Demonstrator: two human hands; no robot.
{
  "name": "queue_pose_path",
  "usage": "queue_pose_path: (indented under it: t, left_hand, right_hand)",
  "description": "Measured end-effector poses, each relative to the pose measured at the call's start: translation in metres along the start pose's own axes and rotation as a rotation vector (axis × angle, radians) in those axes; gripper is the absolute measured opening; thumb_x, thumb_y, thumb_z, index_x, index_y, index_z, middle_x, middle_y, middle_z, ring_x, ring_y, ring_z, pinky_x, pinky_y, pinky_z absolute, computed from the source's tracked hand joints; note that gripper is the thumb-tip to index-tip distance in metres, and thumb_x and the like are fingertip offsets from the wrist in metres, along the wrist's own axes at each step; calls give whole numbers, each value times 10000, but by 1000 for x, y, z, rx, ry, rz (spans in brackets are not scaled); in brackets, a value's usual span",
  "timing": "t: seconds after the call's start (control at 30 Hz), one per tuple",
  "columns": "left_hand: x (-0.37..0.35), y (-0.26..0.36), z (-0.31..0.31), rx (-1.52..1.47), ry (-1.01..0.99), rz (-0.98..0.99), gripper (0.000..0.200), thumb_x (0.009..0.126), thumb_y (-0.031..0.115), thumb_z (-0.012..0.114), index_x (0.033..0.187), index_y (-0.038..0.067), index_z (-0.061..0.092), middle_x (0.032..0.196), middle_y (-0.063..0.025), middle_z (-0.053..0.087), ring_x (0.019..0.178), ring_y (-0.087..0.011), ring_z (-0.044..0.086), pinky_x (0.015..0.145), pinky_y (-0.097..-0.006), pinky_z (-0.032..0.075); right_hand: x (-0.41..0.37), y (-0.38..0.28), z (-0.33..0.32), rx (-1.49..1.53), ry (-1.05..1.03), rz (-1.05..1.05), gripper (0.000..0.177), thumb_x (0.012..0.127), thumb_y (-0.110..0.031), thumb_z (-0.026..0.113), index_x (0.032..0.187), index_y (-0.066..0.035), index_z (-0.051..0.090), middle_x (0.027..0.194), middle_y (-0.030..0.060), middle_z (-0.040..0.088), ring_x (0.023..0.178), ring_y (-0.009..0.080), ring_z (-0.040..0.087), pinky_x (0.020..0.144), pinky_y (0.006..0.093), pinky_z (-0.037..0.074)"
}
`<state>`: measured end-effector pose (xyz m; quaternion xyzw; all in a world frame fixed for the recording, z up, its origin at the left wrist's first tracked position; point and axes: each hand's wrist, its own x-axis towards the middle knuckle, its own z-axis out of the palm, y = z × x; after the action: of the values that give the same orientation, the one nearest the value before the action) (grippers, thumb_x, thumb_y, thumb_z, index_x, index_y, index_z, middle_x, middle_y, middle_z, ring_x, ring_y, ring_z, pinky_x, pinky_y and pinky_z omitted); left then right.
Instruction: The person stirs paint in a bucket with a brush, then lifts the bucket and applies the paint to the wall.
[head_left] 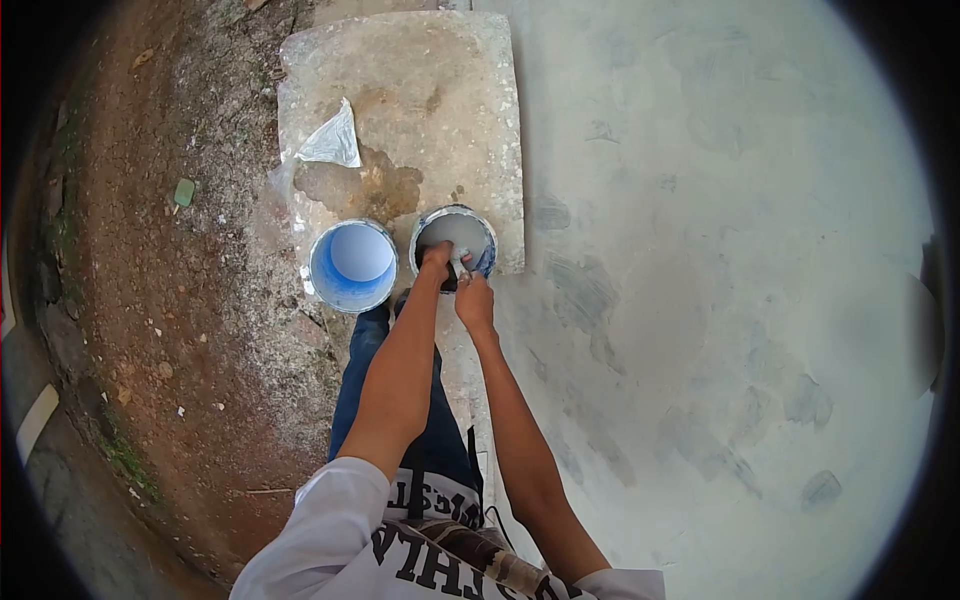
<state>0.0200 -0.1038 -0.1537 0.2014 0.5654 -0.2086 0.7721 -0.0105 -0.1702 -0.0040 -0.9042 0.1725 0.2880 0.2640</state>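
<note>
A round bucket (484, 226) with a paint-smeared rim holds cloudy greyish liquid. My left hand (438, 256) reaches in over its near side, with the fingers mostly hidden inside. Close beside it, my right hand (474, 296) is closed at the near right rim. A small pale thing (461, 264) shows between the two hands, wet or whitish, its kind too small to tell. To the left stands a second bucket (345, 290), blue-stained inside, with white liquid or paint at its bottom; neither hand touches it.
Both buckets stand on a worn concrete slab (420, 70) with a wet stain. A crumpled whitish plastic sheet (335, 140) lies on it. On the right rises a pale, patchy wall (720, 250). Rough dirt ground (170, 330) with a small green piece (184, 192) lies left.
</note>
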Motion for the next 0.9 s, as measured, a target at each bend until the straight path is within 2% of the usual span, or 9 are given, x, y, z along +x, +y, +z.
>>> queue_pose_path:
  t: [0.2, 0.43, 0.5, 0.6, 0.67, 0.73, 0.8, 0.87, 0.9]
  left_hand:
    - [33, -3, -8, 33, -238, -129, 150, 856, 19, 546, 989, -50, 529, 887, -131, 578, 760, -246, 587, 655, -308, 545]
    - [11, 4, -10, 165, -237, -115, 172, 886, 124, 554, 987, -14, 533, 780, -120, 585, 641, -186, 576, 553, -262, 478]
    - [-23, 10, 8, 262, -42, -43, 219, 885, 147, 534, 988, -45, 516, 832, -151, 580, 679, -229, 578, 594, -337, 490]
    - [13, -9, -3, 279, -26, 115, 202, 864, 93, 504, 970, -79, 499, 887, -175, 566, 727, -276, 576, 641, -408, 486]
    - [-35, 8, 10, 139, -78, 92, 201, 827, 27, 479, 971, -113, 487, 942, -203, 549, 786, -305, 577, 672, -444, 477]
    - [-52, 14, 15, 278, -75, 194, 190, 821, 33, 478, 944, -110, 504, 874, -172, 552, 754, -303, 572, 674, -447, 476]
    - [-62, 22, 15, 619, 6, 184, 246, 791, 56, 498, 933, -144, 516, 879, -214, 591, 824, -329, 604, 718, -451, 478]
    - [-73, 17, 11, 1104, 103, 485, 332, 750, 59, 512, 963, -195, 508, 922, -302, 606, 857, -352, 638, 659, -436, 502]
    - [-86, 23, 12, 1215, 120, 507, 427, 714, 33, 508, 1029, -251, 457, 966, -372, 576, 793, -372, 659, 553, -420, 518]
  right_hand:
    - [27, -2, -2, -47, -58, -34, 323, 890, -242, 476, 918, 65, 571, 887, 331, 590, 900, 474, 566, 776, 501, 437]
    - [5, -5, -4, -75, -84, -75, 353, 884, -280, 490, 876, 54, 604, 846, 306, 605, 859, 458, 582, 748, 493, 450]
    - [9, -3, -12, -116, -121, -95, 383, 876, -302, 502, 839, 57, 631, 789, 293, 612, 817, 440, 599, 734, 480, 456]
    - [27, 0, -15, 1, 9, 40, 396, 867, -316, 515, 819, 53, 649, 767, 295, 612, 793, 425, 611, 731, 470, 459]
    - [32, -6, -19, -52, 27, 19, 395, 861, -311, 516, 839, 60, 650, 786, 296, 616, 796, 421, 616, 729, 464, 460]
    - [42, -6, -14, -59, 28, 55, 386, 851, -296, 525, 835, 70, 646, 804, 293, 620, 800, 428, 613, 728, 463, 459]
    - [52, 1, 2, -73, 71, 9, 363, 842, -272, 534, 831, 73, 645, 813, 290, 623, 796, 425, 616, 721, 457, 460]
    - [61, 9, 19, -83, 107, -42, 340, 833, -248, 543, 827, 76, 645, 822, 287, 626, 791, 422, 619, 713, 451, 461]
    - [67, 13, 24, 38, 99, -6, 312, 822, -206, 534, 824, 87, 641, 834, 294, 621, 819, 432, 610, 733, 459, 463]
